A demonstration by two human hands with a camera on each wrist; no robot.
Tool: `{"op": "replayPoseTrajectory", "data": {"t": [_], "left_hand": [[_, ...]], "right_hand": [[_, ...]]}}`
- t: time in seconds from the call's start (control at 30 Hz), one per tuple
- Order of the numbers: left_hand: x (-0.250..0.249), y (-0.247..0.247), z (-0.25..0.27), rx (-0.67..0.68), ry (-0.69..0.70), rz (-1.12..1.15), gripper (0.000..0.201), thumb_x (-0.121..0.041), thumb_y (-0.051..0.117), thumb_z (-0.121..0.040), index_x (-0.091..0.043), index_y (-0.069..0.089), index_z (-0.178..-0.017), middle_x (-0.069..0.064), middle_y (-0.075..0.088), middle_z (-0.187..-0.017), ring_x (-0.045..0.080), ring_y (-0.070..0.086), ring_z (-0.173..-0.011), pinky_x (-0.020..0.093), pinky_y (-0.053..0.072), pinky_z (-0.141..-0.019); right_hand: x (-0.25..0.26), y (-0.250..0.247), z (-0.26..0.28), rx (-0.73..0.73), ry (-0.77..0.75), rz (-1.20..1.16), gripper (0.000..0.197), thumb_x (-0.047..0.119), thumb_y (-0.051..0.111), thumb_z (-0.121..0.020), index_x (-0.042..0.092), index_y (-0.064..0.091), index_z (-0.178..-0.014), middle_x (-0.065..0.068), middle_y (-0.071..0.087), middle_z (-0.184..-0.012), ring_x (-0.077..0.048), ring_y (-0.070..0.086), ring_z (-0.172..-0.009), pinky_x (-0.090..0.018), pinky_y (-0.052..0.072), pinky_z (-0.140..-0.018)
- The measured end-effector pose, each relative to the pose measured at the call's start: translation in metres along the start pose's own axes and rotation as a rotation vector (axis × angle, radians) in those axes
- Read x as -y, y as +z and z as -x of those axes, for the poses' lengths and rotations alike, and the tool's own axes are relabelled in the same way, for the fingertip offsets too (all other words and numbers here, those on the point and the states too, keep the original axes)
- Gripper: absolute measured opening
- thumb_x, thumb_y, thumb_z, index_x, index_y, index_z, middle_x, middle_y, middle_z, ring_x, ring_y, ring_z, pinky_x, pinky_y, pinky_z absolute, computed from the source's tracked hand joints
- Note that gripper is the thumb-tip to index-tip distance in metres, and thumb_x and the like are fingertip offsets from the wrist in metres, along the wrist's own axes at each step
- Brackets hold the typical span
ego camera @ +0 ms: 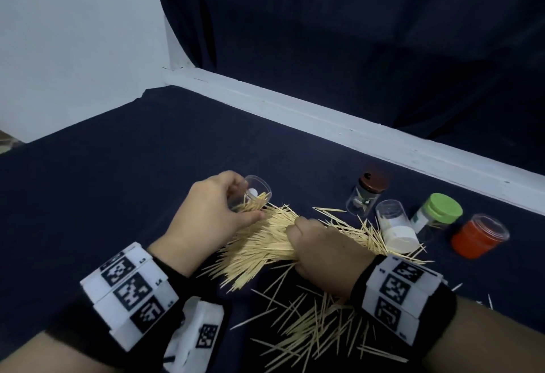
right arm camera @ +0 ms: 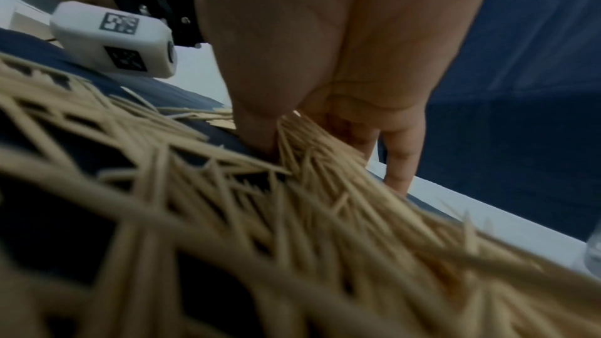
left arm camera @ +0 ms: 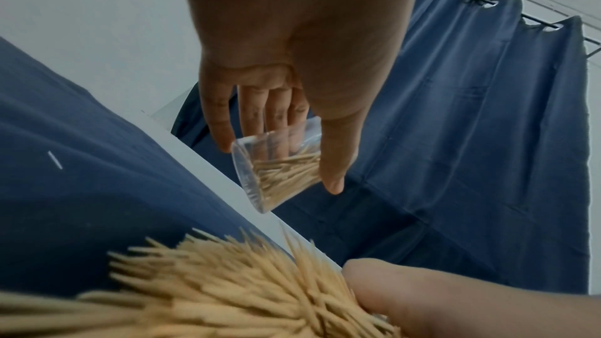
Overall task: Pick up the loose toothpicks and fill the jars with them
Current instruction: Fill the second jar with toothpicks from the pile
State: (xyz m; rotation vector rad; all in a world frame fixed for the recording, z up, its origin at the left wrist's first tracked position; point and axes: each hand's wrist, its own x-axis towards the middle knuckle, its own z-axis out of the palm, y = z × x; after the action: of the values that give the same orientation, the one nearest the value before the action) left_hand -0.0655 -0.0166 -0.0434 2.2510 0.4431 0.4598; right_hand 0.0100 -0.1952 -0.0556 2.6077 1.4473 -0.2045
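Note:
A big heap of loose toothpicks [ego camera: 265,243] lies on the dark blue cloth, with more scattered nearer me [ego camera: 312,331]. My left hand [ego camera: 218,207] grips a clear open jar [ego camera: 256,192], tilted on its side with its mouth toward the heap; toothpicks sit inside the jar [left arm camera: 286,171]. My right hand [ego camera: 321,243] is curled round a thick bundle of toothpicks [right arm camera: 312,143] in the middle of the heap, thumb and fingers pinching it just right of the jar's mouth.
To the right stand a brown-lidded jar [ego camera: 368,192], a clear jar lying over a white lid [ego camera: 395,225], a green-lidded jar [ego camera: 436,213] and a red jar [ego camera: 477,237]. A white ledge [ego camera: 324,119] and dark curtain [ego camera: 354,33] bound the far side.

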Motion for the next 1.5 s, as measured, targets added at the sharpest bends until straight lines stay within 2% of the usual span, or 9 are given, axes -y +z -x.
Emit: {"op": "replayPoseTrajectory", "data": {"t": [0.3,0.43,0.57,0.73,0.93,1.1,1.33,1.4,1.5], "left_hand": [[-0.010,0.014,-0.004,0.075,0.003,-0.029,0.046,-0.043,0.087,-0.058,-0.030,0.058,-0.091,-0.012,0.061,-0.085,-0.004,0.056,-0.077,0.008,0.037,-0.058],[-0.017,0.020,-0.005,0.093,0.022,-0.035,0.045,-0.043,0.086,-0.059,-0.030,0.057,-0.091,-0.011,0.060,-0.084,-0.001,0.056,-0.076,0.010,0.038,-0.058],[-0.028,0.028,-0.005,0.121,0.056,-0.026,0.044,-0.040,0.086,-0.061,-0.029,0.057,-0.093,-0.013,0.059,-0.086,-0.003,0.054,-0.075,0.012,0.039,-0.061],[-0.046,0.045,-0.005,0.193,0.111,-0.035,0.045,-0.044,0.085,-0.060,-0.031,0.055,-0.091,-0.014,0.059,-0.088,-0.006,0.053,-0.079,0.008,0.037,-0.061],[-0.069,0.071,-0.001,0.298,0.151,-0.099,0.049,-0.047,0.085,-0.059,-0.029,0.057,-0.095,-0.015,0.060,-0.092,-0.001,0.056,-0.086,0.020,0.049,-0.074],[-0.084,0.091,0.003,0.395,0.210,-0.139,0.052,-0.047,0.087,-0.057,-0.028,0.054,-0.092,-0.012,0.059,-0.088,0.006,0.058,-0.084,0.024,0.050,-0.075],[-0.094,0.106,0.011,0.427,0.249,-0.085,0.052,-0.048,0.086,-0.059,-0.028,0.056,-0.096,-0.012,0.061,-0.086,0.003,0.059,-0.078,0.018,0.045,-0.066],[-0.096,0.106,0.012,0.395,0.261,-0.056,0.048,-0.048,0.084,-0.060,-0.028,0.058,-0.094,-0.012,0.063,-0.084,-0.001,0.058,-0.074,0.015,0.044,-0.063],[-0.097,0.106,0.012,0.363,0.244,-0.020,0.044,-0.048,0.084,-0.060,-0.027,0.059,-0.091,-0.011,0.064,-0.078,-0.002,0.059,-0.069,0.018,0.048,-0.064]], "right_hand": [[-0.031,-0.012,0.012,0.087,0.160,-0.098,0.019,0.008,0.039,-0.093,0.016,0.041,-0.111,-0.006,0.047,-0.124,-0.025,0.048,-0.117,-0.038,0.034,-0.093],[-0.046,-0.023,0.026,0.053,0.244,-0.256,0.013,0.019,0.047,-0.094,0.016,0.034,-0.096,-0.001,0.043,-0.097,-0.024,0.049,-0.094,-0.032,0.035,-0.075],[-0.060,-0.024,0.042,-0.117,0.371,-0.421,0.013,0.024,0.049,-0.095,0.018,0.041,-0.103,0.004,0.049,-0.092,-0.016,0.051,-0.087,-0.033,0.040,-0.076],[-0.065,-0.025,0.065,-0.430,0.418,-0.723,0.011,0.024,0.048,-0.096,0.029,0.045,-0.106,0.010,0.054,-0.082,-0.003,0.051,-0.070,-0.015,0.039,-0.058],[-0.080,-0.023,0.074,-0.752,0.525,-1.242,0.017,0.036,0.051,-0.094,0.020,0.056,-0.094,0.004,0.061,-0.075,-0.016,0.057,-0.071,-0.037,0.046,-0.071],[-0.078,-0.029,0.070,-0.981,0.400,-1.710,0.021,0.016,0.045,-0.099,0.011,0.051,-0.080,0.002,0.053,-0.061,-0.017,0.048,-0.064,-0.039,0.040,-0.076],[-0.065,-0.015,0.060,-0.961,0.387,-1.617,0.029,0.027,0.051,-0.094,0.022,0.056,-0.066,-0.001,0.053,-0.062,-0.023,0.048,-0.065,-0.045,0.040,-0.071],[-0.065,-0.009,0.059,-0.937,0.415,-1.570,0.024,0.037,0.055,-0.089,0.022,0.058,-0.070,0.000,0.057,-0.065,-0.021,0.052,-0.067,-0.047,0.045,-0.075],[-0.065,-0.004,0.060,-0.955,0.409,-1.547,0.014,0.026,0.056,-0.094,0.018,0.061,-0.083,0.002,0.063,-0.070,-0.016,0.059,-0.073,-0.043,0.049,-0.081]]}}
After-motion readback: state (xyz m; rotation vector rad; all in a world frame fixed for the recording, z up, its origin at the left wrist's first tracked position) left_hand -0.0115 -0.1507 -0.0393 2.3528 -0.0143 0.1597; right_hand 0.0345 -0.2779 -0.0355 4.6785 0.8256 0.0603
